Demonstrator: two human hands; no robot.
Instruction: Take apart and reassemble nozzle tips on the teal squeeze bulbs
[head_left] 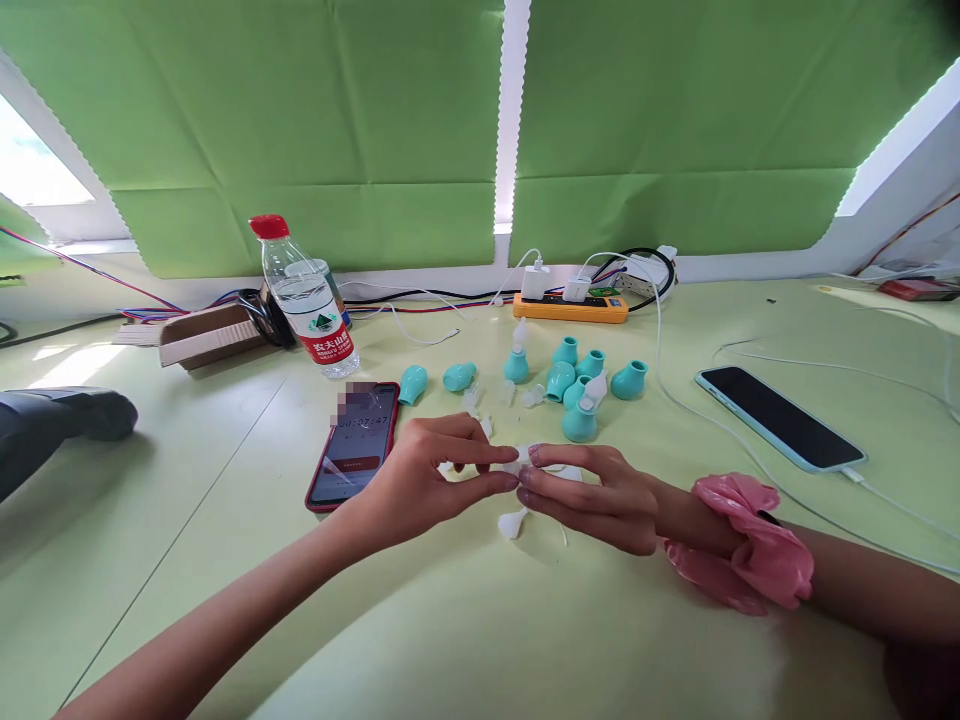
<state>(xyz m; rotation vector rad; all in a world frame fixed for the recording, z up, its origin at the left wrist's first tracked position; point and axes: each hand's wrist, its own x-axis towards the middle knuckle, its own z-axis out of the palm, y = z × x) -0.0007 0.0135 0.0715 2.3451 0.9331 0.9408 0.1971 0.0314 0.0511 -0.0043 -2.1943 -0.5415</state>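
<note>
Pinching a small whitish piece (515, 467) in our left hand (426, 472) and right hand (609, 503), we could not tell which way its long axis pointed.

green blinds (315, 130) | bright window (37, 165), far left | pale yellow-green table (480, 640) | sunlit patch (79, 365), left

We've got smooth turquoise bulbs (580, 423), kinda rubbery-looking with a soft sheen, plus thin, milky plastic bits (512, 524). Our worktop (420, 630) looks smooth and faintly glossy. The bottle (300, 295) is clear, shiny plastic, the box (214, 337) plain matt cardboard. We'd call the pink scrunchie (739, 545) shiny, satiny cloth, and the green blinds (300, 100) matt, lightly creased fabric.
</note>
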